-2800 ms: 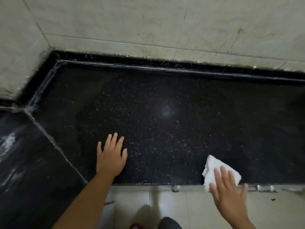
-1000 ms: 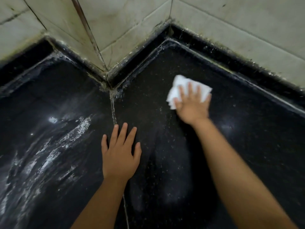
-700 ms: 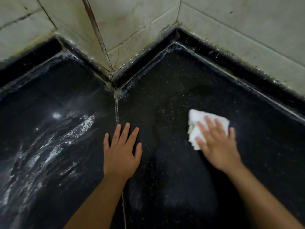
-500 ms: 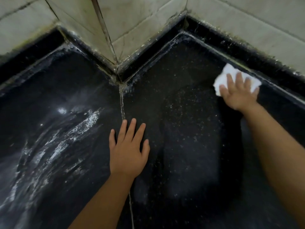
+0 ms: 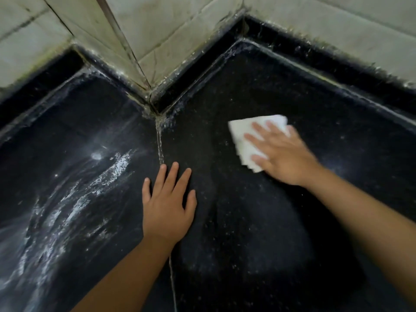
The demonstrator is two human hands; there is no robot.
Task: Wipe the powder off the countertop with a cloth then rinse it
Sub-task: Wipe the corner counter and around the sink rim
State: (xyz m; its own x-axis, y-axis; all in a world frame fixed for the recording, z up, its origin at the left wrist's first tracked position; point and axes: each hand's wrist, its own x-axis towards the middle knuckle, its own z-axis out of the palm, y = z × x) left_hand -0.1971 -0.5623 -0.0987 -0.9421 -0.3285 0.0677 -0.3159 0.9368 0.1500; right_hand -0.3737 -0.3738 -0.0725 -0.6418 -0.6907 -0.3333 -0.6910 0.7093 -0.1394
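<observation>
Right hand (image 5: 283, 156) presses flat, fingers spread, on the folded white cloth (image 5: 245, 140); left hand (image 5: 167, 206) lies open on the black speckled stone countertop (image 5: 258, 221). Risk: the white powder streaks (image 5: 74, 199) at left get missed or smeared.

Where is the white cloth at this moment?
In the head view the white cloth lies flat on the black countertop, right of the seam, pinned under the right hand.

Stained pale wall tiles (image 5: 171, 25) behind
</observation>
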